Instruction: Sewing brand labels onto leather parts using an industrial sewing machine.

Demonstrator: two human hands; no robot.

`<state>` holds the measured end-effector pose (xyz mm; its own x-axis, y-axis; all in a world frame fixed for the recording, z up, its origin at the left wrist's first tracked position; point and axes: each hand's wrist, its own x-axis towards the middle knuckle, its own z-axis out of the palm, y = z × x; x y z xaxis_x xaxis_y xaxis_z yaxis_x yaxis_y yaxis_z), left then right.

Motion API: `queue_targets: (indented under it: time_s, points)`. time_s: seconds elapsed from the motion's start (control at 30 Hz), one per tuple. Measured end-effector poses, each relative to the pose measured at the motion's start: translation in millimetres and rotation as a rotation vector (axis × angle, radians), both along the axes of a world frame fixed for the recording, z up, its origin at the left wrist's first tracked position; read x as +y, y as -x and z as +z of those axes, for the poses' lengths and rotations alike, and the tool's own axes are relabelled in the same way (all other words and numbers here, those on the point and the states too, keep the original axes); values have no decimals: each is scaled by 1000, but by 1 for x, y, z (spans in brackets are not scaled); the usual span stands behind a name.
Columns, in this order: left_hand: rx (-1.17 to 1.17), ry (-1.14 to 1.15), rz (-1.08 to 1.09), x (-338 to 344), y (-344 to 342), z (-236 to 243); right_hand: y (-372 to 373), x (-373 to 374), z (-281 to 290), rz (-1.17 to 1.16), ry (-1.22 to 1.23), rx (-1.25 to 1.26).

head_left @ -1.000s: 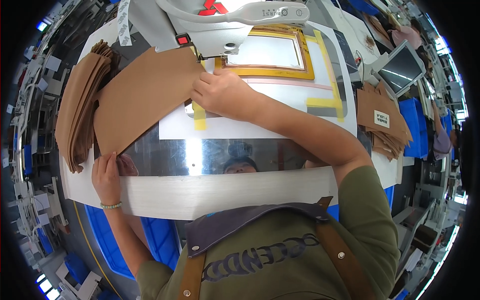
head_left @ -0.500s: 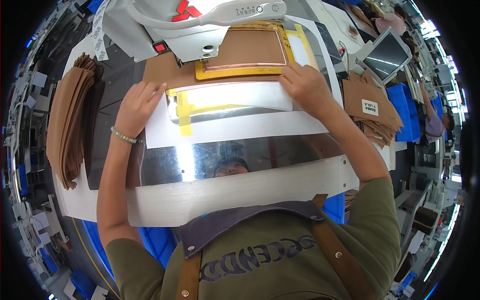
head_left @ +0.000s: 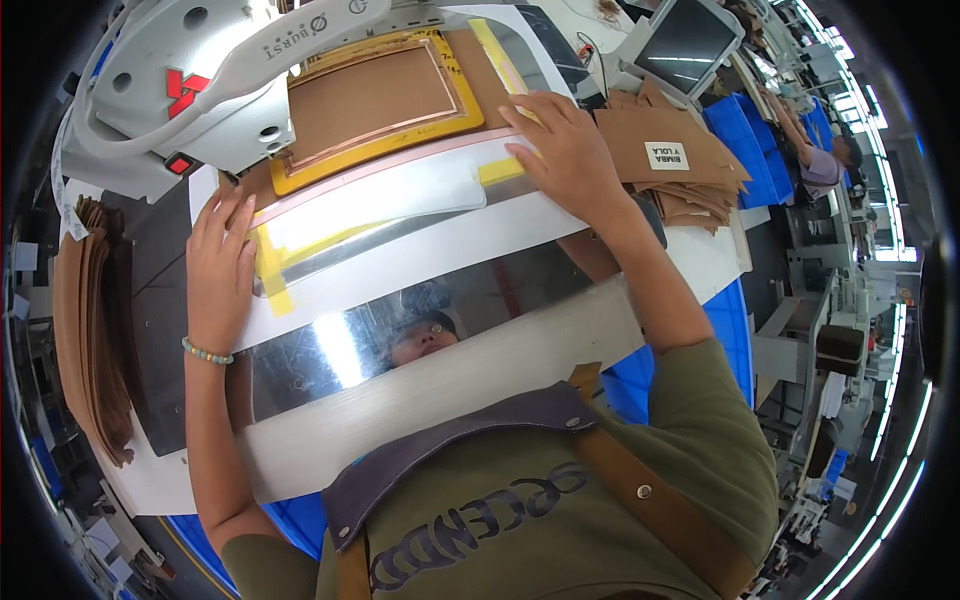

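A brown panel [head_left: 484,75] lies flat beneath a yellow rectangular frame [head_left: 388,140]. My left hand [head_left: 222,265] rests at the panel's near left corner, fingers stretched out and flat. At its near right corner lies my right hand [head_left: 565,150], fingers spread beside a strip of yellow tape [head_left: 495,55]. Neither hand grips anything. Along the panel's near edge runs a white strip [head_left: 385,212], with yellow tape [head_left: 272,275] near its left end. The white machine head [head_left: 185,95] overhangs the frame's left side.
A stack of brown pieces [head_left: 88,330] stands at the left, and brown bags with a white label [head_left: 668,150] are piled at the right. Behind them are a monitor [head_left: 690,45] and blue bins [head_left: 745,150]. A shiny metal plate [head_left: 430,325] covers the bench's near side.
The brown panel has slid right, up to the taped strip. Both hands have loosened from closed fingers to flat, spread ones. My view has turned and shifted to the right.
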<state>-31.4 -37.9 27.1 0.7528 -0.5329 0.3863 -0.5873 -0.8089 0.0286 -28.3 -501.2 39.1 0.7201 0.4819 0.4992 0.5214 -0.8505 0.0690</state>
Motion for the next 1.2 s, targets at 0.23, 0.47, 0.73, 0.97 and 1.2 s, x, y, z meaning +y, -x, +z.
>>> queue_targets:
  time_s: [0.23, 0.47, 0.73, 0.97, 1.2]
  points:
    - [183, 24, 73, 1, 2, -6, 8, -8, -19, -121, 21, 149]
    - [223, 17, 44, -2, 3, -5, 10, -8, -19, -175, 67, 163]
    - [148, 40, 50, -4, 3, -6, 6, -11, -18, -153, -6, 132]
    - [2, 139, 55, 12, 2, 2, 3, -5, -21, -85, 2, 187]
    - [64, 117, 44, 14, 2, -4, 8, -9, -14, -75, -27, 264]
